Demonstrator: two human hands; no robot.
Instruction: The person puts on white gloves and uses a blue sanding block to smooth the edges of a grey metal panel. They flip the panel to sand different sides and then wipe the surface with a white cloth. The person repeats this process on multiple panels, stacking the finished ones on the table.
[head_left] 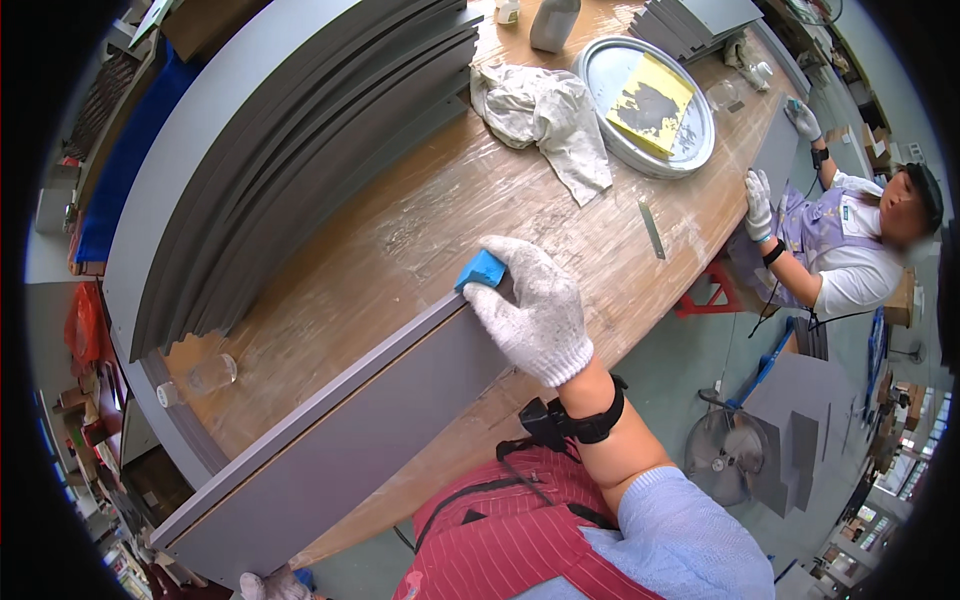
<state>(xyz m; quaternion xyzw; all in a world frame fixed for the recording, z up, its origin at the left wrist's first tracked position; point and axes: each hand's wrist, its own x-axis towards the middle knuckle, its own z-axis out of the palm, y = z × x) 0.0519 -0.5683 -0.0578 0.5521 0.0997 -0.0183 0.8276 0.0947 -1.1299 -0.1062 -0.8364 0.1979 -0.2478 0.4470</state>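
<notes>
My right hand [535, 310], in a white knitted glove, pinches a small blue block [483, 270] between thumb and fingers. The block rests on the top edge of a long grey board [340, 440], at its far right end. This board stands on its long edge, slanting from the lower left up to the middle, with a thin brown line running along it. At the bottom rim my gloved left hand [268, 588] closes on the board's near left end; most of it is cut off by the picture's edge.
Stacked grey curved-looking panels [330, 130] fill the table's far left. A white rag [545, 120], a grey bucket lid [690, 150] with a yellow smeared sheet [652, 105], and a flat metal strip [652, 230] lie beyond. A clear bottle [212, 374] lies left. A co-worker [840, 230] stands right, near a floor fan [725, 455].
</notes>
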